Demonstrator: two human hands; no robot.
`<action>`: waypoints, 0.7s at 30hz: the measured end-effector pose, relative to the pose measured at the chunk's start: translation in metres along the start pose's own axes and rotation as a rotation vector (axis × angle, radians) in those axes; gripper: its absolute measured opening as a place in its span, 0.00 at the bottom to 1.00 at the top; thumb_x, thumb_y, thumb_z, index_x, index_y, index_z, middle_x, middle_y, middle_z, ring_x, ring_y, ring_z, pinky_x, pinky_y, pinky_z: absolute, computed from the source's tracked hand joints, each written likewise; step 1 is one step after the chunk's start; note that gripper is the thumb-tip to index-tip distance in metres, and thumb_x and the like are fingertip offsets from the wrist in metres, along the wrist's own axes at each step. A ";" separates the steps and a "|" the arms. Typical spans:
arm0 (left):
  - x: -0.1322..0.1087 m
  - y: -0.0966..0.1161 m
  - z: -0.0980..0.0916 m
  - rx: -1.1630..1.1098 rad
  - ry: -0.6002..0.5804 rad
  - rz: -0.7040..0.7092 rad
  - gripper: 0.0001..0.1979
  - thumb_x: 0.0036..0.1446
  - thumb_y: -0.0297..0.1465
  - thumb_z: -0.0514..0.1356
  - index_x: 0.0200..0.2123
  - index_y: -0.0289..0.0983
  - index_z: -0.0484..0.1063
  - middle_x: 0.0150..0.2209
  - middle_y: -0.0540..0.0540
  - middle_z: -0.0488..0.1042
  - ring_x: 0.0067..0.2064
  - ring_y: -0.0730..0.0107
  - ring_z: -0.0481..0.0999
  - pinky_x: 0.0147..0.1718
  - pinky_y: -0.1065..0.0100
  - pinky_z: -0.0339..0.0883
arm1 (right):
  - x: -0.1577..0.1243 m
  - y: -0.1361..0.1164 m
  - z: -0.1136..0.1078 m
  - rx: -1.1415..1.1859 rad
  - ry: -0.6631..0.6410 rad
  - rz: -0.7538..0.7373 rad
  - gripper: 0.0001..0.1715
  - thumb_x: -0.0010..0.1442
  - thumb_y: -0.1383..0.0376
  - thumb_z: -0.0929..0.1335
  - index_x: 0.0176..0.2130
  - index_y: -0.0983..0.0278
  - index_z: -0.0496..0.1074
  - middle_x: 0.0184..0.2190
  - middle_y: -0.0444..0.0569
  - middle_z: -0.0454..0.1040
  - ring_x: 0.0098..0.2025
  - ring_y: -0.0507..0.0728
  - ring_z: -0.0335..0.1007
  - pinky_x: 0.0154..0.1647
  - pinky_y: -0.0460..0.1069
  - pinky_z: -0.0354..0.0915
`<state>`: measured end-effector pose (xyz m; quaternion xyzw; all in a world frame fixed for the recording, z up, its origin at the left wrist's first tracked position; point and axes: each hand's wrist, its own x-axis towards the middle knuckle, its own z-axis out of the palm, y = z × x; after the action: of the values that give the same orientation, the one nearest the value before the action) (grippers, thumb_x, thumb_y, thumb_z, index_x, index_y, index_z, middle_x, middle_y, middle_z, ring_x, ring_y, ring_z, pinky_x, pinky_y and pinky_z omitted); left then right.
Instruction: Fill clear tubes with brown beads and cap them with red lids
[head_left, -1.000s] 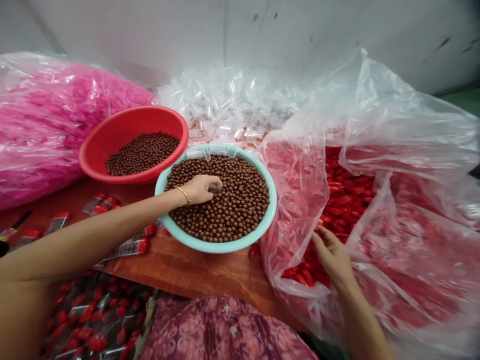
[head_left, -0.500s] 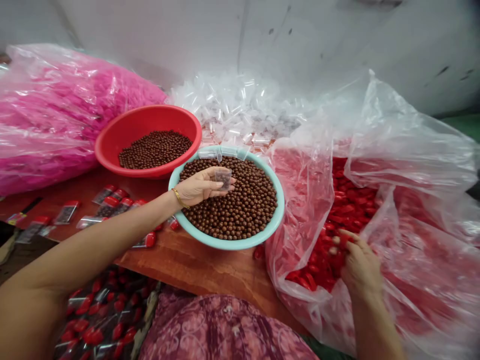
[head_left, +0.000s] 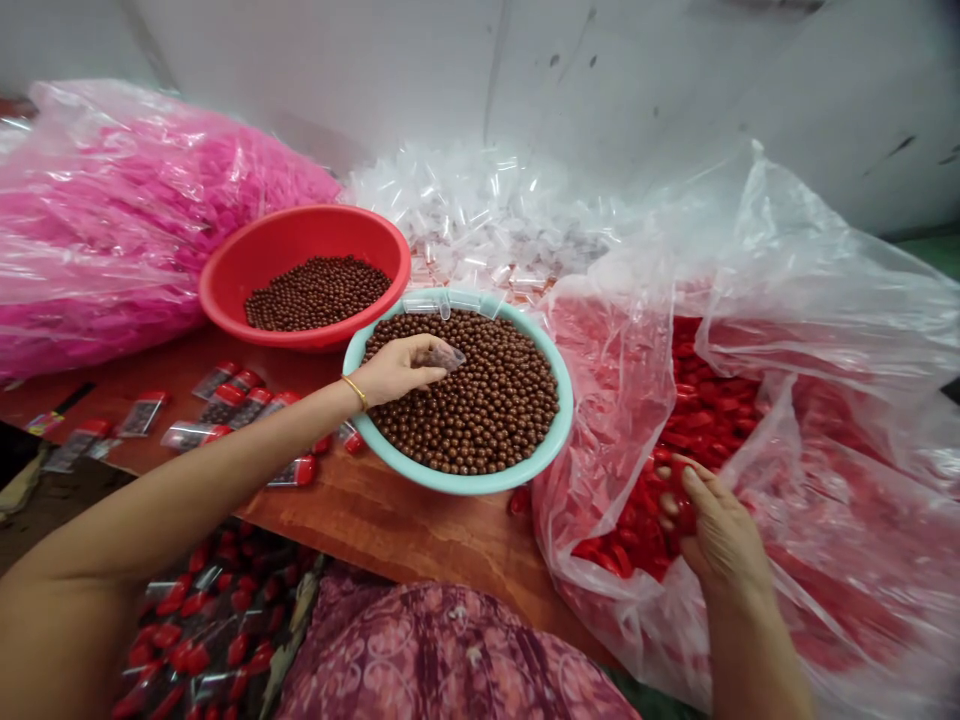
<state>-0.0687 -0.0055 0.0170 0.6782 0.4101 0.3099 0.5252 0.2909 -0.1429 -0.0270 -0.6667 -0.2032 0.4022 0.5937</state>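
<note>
My left hand [head_left: 401, 367] is over the teal bowl [head_left: 559, 440] of brown chocolate balls [head_left: 487, 400], fingers closed round a small clear plastic tube [head_left: 444, 356] that is tilted toward the balls. My right hand [head_left: 716, 530] is inside the big clear bag [head_left: 787, 420] of red caps [head_left: 697, 420], fingers pinched on a red cap [head_left: 681, 478].
A red bowl [head_left: 247, 260] with more chocolate balls stands behind and left. A pile of empty clear tubes [head_left: 480, 215] lies at the back. A pink-filled bag [head_left: 112, 220] sits at far left. Filled red-capped tubes [head_left: 225, 400] lie on the wooden table [head_left: 397, 530] and in a bag below [head_left: 202, 630].
My left hand lifted out of the balls with the clear tube and now tilts it down again. My right hand picked a red cap from the bag and raised it slightly.
</note>
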 end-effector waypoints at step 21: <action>0.016 0.001 0.009 -0.439 -0.122 -0.102 0.20 0.41 0.26 0.66 0.41 0.32 0.69 0.36 0.46 0.75 0.36 0.71 0.75 0.37 0.66 0.69 | -0.015 -0.011 -0.002 0.062 -0.162 0.034 0.21 0.42 0.52 0.71 0.33 0.62 0.71 0.22 0.38 0.61 0.14 0.43 0.48 0.10 0.41 0.48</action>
<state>-0.0532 0.0048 0.0158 0.5433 0.3342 0.3232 0.6990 0.2865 -0.1531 -0.0121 -0.6166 -0.2264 0.4709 0.5889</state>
